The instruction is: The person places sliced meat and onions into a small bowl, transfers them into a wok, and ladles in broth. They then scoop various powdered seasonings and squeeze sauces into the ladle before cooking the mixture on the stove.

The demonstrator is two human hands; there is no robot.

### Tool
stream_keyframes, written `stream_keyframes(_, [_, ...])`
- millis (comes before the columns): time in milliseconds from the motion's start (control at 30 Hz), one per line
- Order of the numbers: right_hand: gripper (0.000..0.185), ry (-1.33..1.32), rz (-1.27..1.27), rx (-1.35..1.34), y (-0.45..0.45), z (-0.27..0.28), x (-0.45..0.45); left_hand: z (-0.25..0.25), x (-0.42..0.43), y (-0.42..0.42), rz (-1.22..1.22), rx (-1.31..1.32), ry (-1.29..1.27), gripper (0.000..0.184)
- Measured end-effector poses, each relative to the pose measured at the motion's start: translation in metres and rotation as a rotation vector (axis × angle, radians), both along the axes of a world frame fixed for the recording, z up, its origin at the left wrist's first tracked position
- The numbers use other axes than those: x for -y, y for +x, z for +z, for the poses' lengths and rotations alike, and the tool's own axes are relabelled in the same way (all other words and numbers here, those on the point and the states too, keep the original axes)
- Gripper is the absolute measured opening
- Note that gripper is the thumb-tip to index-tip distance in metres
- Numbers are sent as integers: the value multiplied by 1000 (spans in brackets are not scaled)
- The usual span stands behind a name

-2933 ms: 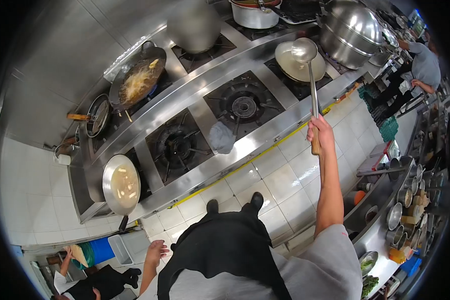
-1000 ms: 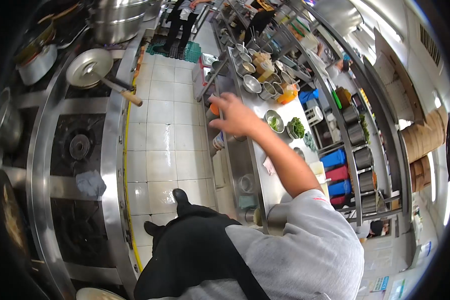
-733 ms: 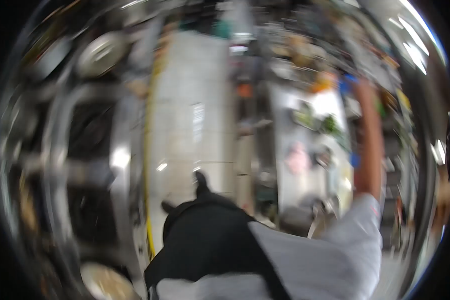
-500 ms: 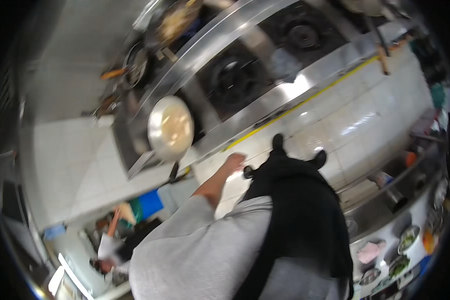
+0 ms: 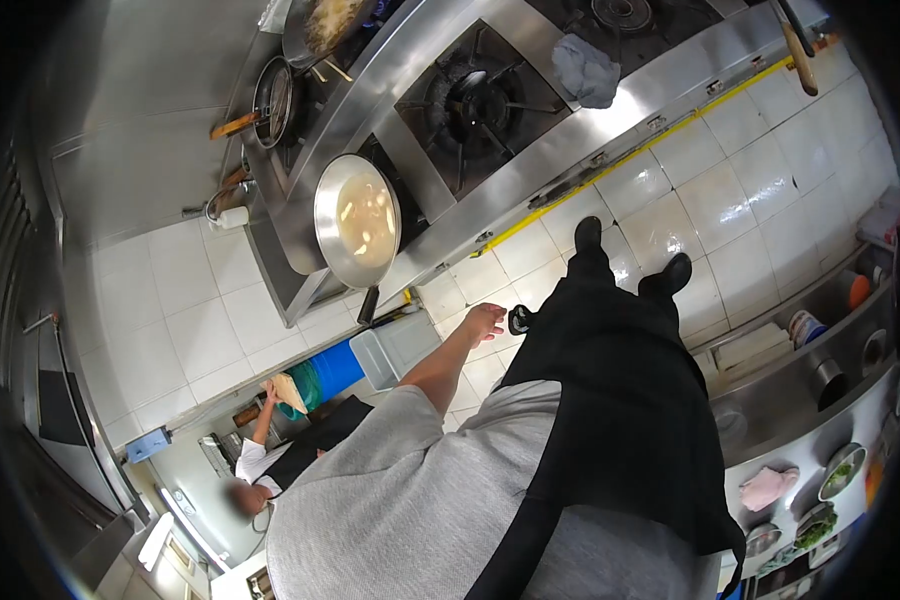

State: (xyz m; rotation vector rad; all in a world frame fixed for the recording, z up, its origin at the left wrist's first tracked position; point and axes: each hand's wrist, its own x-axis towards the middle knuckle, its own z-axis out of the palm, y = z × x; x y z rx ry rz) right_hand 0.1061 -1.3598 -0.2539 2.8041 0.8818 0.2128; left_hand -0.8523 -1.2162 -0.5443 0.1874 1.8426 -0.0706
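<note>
My left hand (image 5: pixel 485 322) hangs in front of the stove over the tiled floor, its fingers loosely curled and slightly apart, with nothing visible in them. A small black thing lies just beyond its fingertips; I cannot make out what it is. Up and left of the hand, a pan (image 5: pixel 358 222) holds pale liquid with light pieces, its black handle toward me. My right hand is out of view. The wooden ladle handle (image 5: pixel 800 62) juts over the stove's front edge at the top right.
A grey cloth (image 5: pixel 585 71) lies on the stove beside a burner (image 5: pixel 477 103). Food sits in a wok (image 5: pixel 330 22) at the top. Another person (image 5: pixel 315 440) is at the lower left, near a grey bin (image 5: pixel 398 350). A counter with bowls (image 5: pixel 843 472) stands at the lower right.
My right hand let go of the ladle, reached toward the counter side and left the view. My view swung toward the counter, then back left to the pan. My left hand came back into view.
</note>
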Motion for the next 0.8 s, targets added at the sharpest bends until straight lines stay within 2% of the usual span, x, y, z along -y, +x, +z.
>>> stream_keyframes(233, [61,4,-8,25,-3,7,17,4,-8,-5,19,-35,15,28])
stream_keyframes(300, [61,3,-10,35,-3,16,22,3,-5,-18,38,-17,-7,36])
stream_keyframes(333, [61,-3,-6,45,-1,19,23,2,-3,-26,49,-8,-21,40])
stream_keyframes(400, [62,-11,3,64,3,27,24,-2,-3,-41,153,-159,5,64])
stream_keyframes(433, [62,-15,13,72,3,32,24,-9,-3,-59,203,-183,38,87])
stream_keyframes(467, [62,-12,20,94,5,36,23,-6,-16,-61,244,-313,32,76])
stream_keyframes(500, [62,-21,31,109,6,41,20,-7,-21,-81,320,-226,119,77])
stream_keyframes(567, [63,-22,63,145,10,51,15,-11,-41,-88,415,-431,189,71])
stream_keyframes(633, [63,-18,92,212,20,67,6,-17,-43,-110,347,-351,224,84])
stream_keyframes(700, [64,-2,119,347,32,100,3,-20,-27,-121,472,-237,236,67])
stream_keyframes(733, [64,4,130,435,35,123,-2,-26,-14,-128,293,-170,186,61])
stream_keyframes(767, [64,3,137,529,30,143,-12,-59,16,-162,113,85,202,53])
stream_keyframes(800, [65,0,136,617,26,167,-21,-65,26,-157,393,83,142,48])
